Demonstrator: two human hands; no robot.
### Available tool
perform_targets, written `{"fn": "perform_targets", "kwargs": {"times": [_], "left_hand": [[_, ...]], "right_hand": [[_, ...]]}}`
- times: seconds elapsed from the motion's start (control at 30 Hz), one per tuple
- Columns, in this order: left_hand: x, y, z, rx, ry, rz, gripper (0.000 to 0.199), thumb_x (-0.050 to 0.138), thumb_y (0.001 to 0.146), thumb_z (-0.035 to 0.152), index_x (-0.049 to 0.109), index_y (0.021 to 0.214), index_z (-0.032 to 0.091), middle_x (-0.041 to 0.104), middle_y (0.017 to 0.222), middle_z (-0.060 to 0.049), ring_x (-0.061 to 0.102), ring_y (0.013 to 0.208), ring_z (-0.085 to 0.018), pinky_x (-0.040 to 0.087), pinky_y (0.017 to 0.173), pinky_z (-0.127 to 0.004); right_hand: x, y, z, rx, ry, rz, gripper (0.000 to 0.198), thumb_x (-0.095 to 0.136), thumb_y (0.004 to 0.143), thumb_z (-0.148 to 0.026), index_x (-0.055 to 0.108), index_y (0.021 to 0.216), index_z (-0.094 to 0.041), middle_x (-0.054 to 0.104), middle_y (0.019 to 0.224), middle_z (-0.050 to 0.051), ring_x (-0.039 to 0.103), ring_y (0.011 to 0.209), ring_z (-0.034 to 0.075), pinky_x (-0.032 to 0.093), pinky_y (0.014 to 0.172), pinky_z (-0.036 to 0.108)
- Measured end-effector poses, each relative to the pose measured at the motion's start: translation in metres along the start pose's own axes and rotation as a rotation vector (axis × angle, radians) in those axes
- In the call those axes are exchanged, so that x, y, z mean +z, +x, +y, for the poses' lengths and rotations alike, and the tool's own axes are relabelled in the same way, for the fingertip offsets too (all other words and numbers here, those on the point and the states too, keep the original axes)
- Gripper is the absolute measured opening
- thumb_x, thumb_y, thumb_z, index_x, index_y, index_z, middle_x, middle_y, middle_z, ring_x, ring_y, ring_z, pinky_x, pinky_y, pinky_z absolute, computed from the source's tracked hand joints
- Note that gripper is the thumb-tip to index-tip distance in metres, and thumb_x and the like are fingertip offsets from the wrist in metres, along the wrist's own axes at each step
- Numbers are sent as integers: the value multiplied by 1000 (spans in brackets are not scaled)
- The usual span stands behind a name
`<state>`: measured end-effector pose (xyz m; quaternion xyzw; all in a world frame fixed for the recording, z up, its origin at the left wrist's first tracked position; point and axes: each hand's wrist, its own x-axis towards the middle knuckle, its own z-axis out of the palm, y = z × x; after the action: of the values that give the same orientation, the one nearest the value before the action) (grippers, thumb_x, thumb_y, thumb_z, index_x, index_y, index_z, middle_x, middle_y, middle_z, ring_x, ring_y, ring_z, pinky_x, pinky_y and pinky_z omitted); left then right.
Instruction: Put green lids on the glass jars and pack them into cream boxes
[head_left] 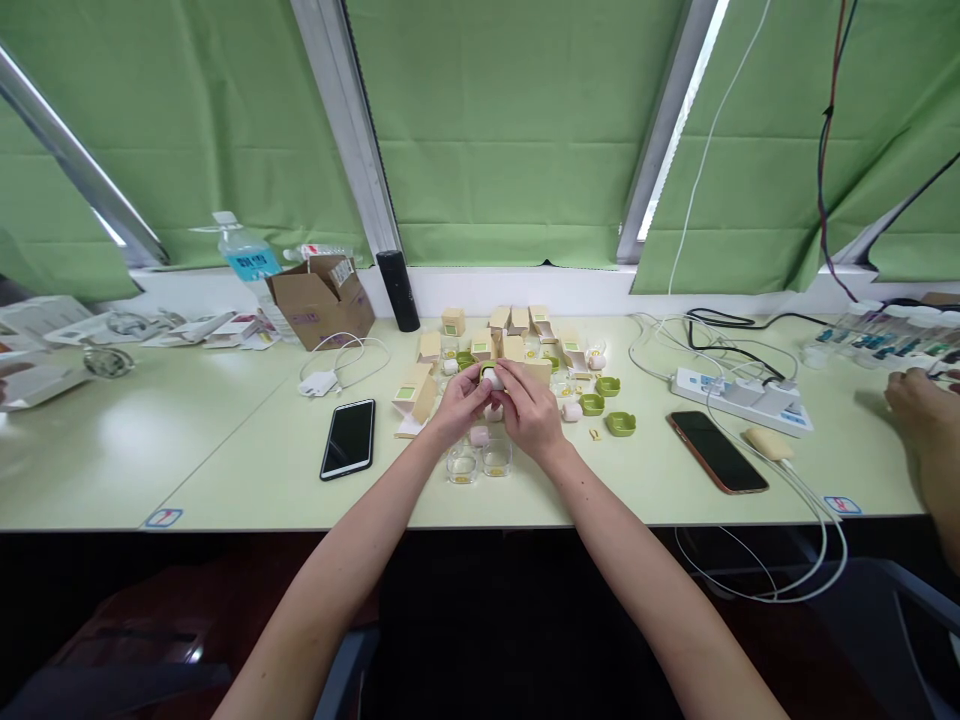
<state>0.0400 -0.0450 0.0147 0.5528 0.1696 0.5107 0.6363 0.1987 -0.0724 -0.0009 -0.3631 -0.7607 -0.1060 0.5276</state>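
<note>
Green, the small piece (487, 365) is resting against a white cylinder (493, 379) between your fingertips, above the middle of the table (240, 470). Your left hand (460, 405) is pinching from the left and your right hand (532, 405) is pinching from the right, so your grip is narrow on both sides, holding these two parts together. You seem to be lining up or fitting one part to the other; your fingers are covering the contact, so I cannot tell whether they are joined. Your next move is probably calling for a steady left pinch while the right fingertips are adjusting the fit. Clear containers (462, 466) are standing on the near side, a pink cylinder (478, 436) is lying just beyond them, green trays (620, 425) are sitting to the right, and small cardboard boxes (418, 388) are crowding the left and far sides.
</note>
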Motion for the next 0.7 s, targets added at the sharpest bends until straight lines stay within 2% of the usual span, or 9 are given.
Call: {"fn": "perform_targets", "kwargs": {"times": [0.17, 0.3, 0.4, 0.47, 0.57, 0.63, 0.7], "left_hand": [[-2, 0, 5, -22, -86, -64, 49, 82, 84, 53, 74, 114, 15, 73, 102, -11, 69, 88, -20, 57, 79, -34], [-3, 0, 8, -40, -96, -64, 51, 86, 82, 46, 73, 120, 15, 74, 113, -14, 71, 106, -25, 59, 91, -37], [-3, -1, 10, -21, -90, -49, 56, 90, 79, 44, 72, 124, 16, 74, 115, -13, 72, 107, -25, 60, 92, -37], [-4, -1, 11, 1, -87, -11, 60, 93, 76, 42, 72, 126, 17, 74, 115, -12, 72, 105, -24, 61, 93, -37], [-7, 1, 9, 42, -97, 72, 62, 96, 71, 38, 73, 124, 17, 75, 111, -9, 72, 101, -22, 60, 98, -40], [-10, 4, 7, 75, -109, 118, 62, 97, 69, 35, 73, 123, 17, 75, 107, -7, 72, 100, -20, 59, 104, -42], [-12, 5, 5, 106, -106, 145, 62, 97, 69, 34, 73, 123, 18, 75, 107, -6, 72, 101, -20, 57, 107, -43]], "right_hand": [[-3, 1, -3, -5, -26, 50, 46, 42, 108, -26, 58, 151, -20, 68, 141, 17, 67, 133, 28, 61, 108, 45], [-4, 4, -7, -27, -3, 58, 47, 42, 108, -24, 55, 153, -19, 64, 145, 18, 64, 135, 29, 59, 109, 46], [-8, 6, -12, 63, 39, 64, 48, 46, 106, -26, 51, 153, -20, 61, 147, 18, 63, 134, 30, 60, 105, 47], [-16, 3, -17, 180, 105, 62, 48, 52, 104, -29, 51, 151, -21, 61, 145, 19, 70, 118, 29, 64, 92, 45], [-33, -11, -25, 352, 199, -69, 40, 64, 96, -30, 58, 136, -23, 67, 129, 14, 70, 86, 22, 63, 71, 39], [-45, -25, -31, 416, 219, -257, 38, 72, 90, -28, 61, 126, -23, 70, 120, 10, 68, 81, 20, 60, 69, 37], [-52, -39, -37, 469, 215, -413, 47, 79, 83, -26, 61, 126, -22, 71, 118, 9, 68, 84, 20, 60, 72, 37]]}}
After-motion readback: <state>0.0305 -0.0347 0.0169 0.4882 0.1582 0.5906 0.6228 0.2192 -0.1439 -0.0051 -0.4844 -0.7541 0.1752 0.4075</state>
